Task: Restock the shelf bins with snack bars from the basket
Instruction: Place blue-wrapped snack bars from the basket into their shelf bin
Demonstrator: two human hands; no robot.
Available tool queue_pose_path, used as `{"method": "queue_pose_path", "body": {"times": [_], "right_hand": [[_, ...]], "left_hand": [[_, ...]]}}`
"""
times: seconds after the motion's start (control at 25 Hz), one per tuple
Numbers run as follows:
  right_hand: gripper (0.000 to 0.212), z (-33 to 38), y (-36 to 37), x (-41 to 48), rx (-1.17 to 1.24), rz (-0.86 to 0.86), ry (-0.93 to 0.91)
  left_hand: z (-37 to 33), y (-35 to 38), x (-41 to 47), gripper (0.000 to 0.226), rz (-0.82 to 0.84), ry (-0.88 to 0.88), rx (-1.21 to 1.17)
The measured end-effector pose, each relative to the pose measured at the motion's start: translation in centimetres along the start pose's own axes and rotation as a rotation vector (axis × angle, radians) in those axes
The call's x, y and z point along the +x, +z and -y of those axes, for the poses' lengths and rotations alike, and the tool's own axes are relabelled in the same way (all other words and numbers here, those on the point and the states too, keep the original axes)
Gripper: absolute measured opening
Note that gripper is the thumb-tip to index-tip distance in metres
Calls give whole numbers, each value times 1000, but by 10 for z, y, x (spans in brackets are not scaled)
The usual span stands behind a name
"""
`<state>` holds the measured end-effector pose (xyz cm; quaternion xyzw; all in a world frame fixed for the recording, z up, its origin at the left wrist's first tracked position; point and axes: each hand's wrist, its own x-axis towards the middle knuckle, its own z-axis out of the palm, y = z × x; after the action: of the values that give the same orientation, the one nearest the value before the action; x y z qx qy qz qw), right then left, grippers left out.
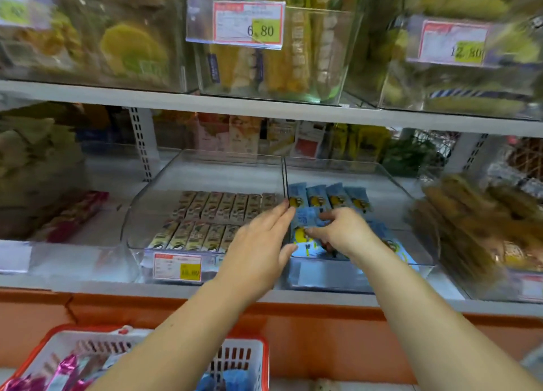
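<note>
Room: both forearms reach in under the upper shelf edge (264,105); open gap betw it & the bin rims.
L bin (229,155): clear; two rows of beige bars (223,205) at the front, back half bare.
R bin (329,276): clear, touching L bin at a shared wall; blue bars (332,198) in a back row, more at the front under the hands.
Left hand (258,240): fingers straight, tips at the wall betw bins, thumb against a front blue pack.
Right hand (346,229): fingers curled, pinching one blue bar (305,218) just over the front row.
Basket (73,330): red, low left, below the shelf; pink packs (63,373) & blue packs (232,379) inside.
Tags: upper tag (248,26) reads 6.80; R upper tag (452,42) blurred, approx 12.80; L bin tag (177,267) approx 10.80.
Pack print: too blurred to read.
</note>
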<state>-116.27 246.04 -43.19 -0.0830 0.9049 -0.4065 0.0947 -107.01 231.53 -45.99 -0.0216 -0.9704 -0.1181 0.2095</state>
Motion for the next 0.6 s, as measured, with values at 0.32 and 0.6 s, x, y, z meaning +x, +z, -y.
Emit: {"method": "queue_pose_path", "body": {"times": [0.32,0.6], "right_hand": [[17,-5,-6,-51,155,-400,-410],[10,-67,166,-141,139,352,-186]], "left_hand": [[30,-5,-118,45,-192,-121,-204],[90,28,-279,52,271,-861,-255]]}}
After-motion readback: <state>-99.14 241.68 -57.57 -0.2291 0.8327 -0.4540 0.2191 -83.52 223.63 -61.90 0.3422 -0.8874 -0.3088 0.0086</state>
